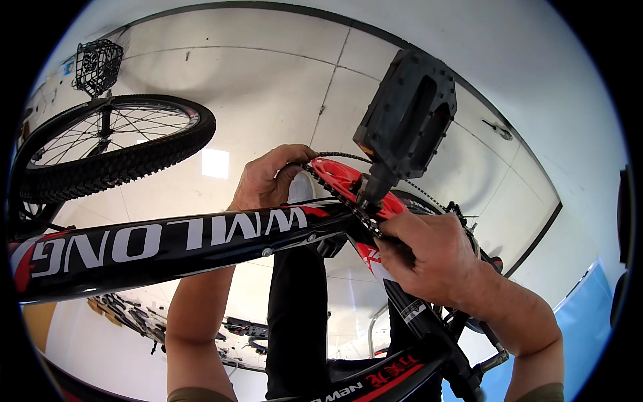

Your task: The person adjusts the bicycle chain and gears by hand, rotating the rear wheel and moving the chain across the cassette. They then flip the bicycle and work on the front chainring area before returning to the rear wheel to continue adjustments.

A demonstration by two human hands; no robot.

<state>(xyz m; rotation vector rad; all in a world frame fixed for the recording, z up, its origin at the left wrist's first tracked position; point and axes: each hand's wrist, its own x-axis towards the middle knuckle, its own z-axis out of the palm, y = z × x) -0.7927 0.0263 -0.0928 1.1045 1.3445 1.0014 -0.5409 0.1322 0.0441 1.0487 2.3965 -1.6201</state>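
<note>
Pale floor (268,80) backs the chainring (335,173): left grip (264,179), ten o'clock, pinches chain (343,155); right grip (434,254), five o'clock, I can't tell.

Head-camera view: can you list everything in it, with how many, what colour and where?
Bicycle frame: 1, black with red and white, left across to lower right.
Chainring: 1, red, centre.
Chain: 1, dark, at the chainring.
Pedal: 1, black, above centre-right.
Spoked wheel: 1 clearly seen, black-tyred, upper left.
Wire basket: 1, black, far upper left.
Tiled floor: 1, pale, behind the bicycle.
Wall: white, upper right.
Jumbled items: count unclear, mostly dark, lower left.
Trouser legs: 2, black, lower centre.
Forearms: 2, bare, lower left and right.
Left hand: 1, bare, left of the chainring.
Right hand: 1, bare, chainring's lower right.
</note>
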